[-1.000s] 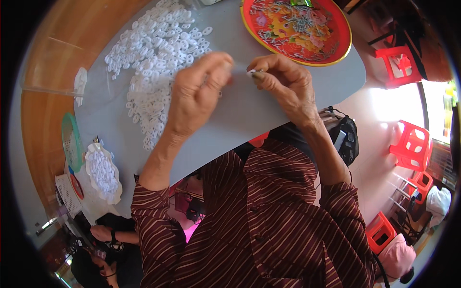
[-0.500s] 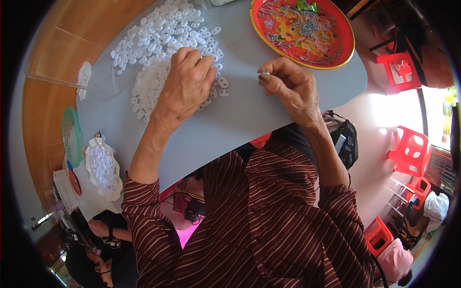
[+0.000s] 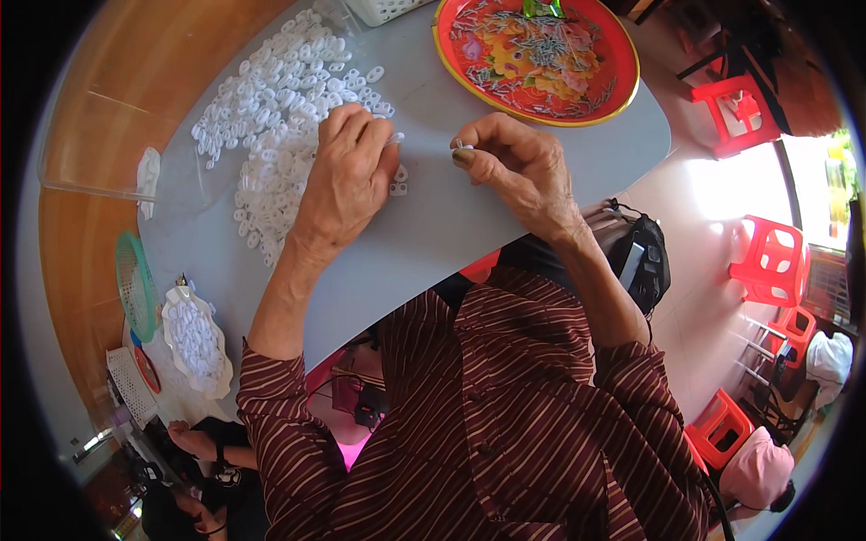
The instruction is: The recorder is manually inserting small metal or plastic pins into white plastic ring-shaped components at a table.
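Beside a heap of small white oval plastic pieces with two holes [image 3: 271, 171], my left hand [image 3: 341, 185] is closed, palm down. A white two-holed piece [image 3: 395, 139] shows at its fingertips. My right hand [image 3: 528, 176], over the grey table to the right, pinches a small white plastic piece [image 3: 464, 146] between thumb and forefinger. A thin metal pin seems to stick up from it. A couple of loose white pieces [image 3: 399, 180] lie by my left hand's thumb side.
A red floral tray [image 3: 622, 86] of small metal pins, with a green wrapper [image 3: 543, 9], stands at the far right. At left are a scalloped white dish [image 3: 221, 370] of white pieces and a green mesh basket [image 3: 135, 298]. Another person's hand [image 3: 191, 440] is lower left. Red stools [image 3: 769, 270] stand right.
My left hand has shifted slightly right and nearer, and a white piece now shows at its fingertips. My right hand keeps its pinch. The whole view has shifted a little.
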### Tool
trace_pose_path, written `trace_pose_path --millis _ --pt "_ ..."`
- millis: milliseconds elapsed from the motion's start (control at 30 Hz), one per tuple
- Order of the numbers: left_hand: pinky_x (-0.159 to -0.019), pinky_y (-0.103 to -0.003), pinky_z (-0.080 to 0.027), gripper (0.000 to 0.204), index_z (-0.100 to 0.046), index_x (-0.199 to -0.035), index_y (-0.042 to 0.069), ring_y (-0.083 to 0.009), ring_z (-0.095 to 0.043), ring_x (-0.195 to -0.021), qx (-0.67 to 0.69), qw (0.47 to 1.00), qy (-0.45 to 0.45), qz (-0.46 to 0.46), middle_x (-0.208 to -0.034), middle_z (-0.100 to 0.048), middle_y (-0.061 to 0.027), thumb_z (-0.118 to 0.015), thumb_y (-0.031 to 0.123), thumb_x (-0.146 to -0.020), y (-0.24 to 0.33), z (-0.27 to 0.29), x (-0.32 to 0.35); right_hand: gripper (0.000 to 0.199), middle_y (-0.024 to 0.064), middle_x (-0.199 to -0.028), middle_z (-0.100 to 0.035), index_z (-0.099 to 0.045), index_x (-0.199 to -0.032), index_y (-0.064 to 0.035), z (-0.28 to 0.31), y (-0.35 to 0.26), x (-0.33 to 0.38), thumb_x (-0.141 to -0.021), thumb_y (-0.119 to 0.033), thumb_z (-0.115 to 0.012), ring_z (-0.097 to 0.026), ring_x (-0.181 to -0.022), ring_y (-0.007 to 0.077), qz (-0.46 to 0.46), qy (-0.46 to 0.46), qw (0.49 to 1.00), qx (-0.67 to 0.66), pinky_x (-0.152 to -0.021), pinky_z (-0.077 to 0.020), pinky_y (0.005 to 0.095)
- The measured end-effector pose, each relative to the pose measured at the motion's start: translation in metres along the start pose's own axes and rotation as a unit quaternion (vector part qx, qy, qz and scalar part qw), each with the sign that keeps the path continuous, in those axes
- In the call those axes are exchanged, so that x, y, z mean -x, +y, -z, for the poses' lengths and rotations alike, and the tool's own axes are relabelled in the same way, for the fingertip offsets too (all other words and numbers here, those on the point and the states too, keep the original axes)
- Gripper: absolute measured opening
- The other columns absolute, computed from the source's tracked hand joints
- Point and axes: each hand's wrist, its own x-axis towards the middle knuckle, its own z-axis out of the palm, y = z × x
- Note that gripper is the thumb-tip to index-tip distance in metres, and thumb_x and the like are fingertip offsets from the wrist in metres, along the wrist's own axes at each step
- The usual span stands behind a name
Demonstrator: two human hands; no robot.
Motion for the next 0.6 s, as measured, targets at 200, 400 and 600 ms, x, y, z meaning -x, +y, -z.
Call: trace_pose_path --millis 200,400,600 --pt "-0.064 -0.038 -0.048 0.02 -0.053 -0.095 -0.001 -0.0318 -0.059 -0.074 0.165 0.983 0.037 0.069 -0.082 -0.058 -0.0149 -0.061 -0.006 -0.076 0.024 -0.013 -0.001 0.012 0.0039 -0.085 -0.063 -0.058 -0.094 0.0004 -0.004 0.002 -0.003 -0.089 -0.011 -0.059 -0.059 -0.074 0.008 0.026 0.017 0.995 -0.092 -0.066 -0.049 0.0226" --pt "-0.064 -0.039 -0.049 0.022 -0.053 -0.096 -0.001 -0.0351 -0.06 -0.077 0.182 0.98 0.034 0.069 -0.083 -0.059 -0.0172 -0.061 -0.004 -0.076 0.036 -0.016 -0.006 0.013 0.0052 -0.085 -0.063 -0.058 -0.096 0.0011 -0.002 0.005 -0.004 -0.09 -0.01 -0.058 -0.061 -0.077 0.0095 0.029 0.016 0.996 -0.083 -0.067 -0.0501 0.0234" --pt "-0.068 -0.03 -0.049 0.013 -0.055 -0.097 0.0 -0.0208 -0.064 -0.078 0.323 0.93 -0.017 0.175 -0.084 -0.064 -0.0128 -0.056 0.002 -0.084 0.042 -0.003 -0.008 0.014 0.0058 -0.092 -0.06 -0.056 -0.096 -0.0002 0.002 0.002 -0.001 -0.091 -0.013 -0.059 -0.055 -0.075 0.0088 0.009 0.013 0.994 -0.105 -0.072 -0.0472 0.0239"
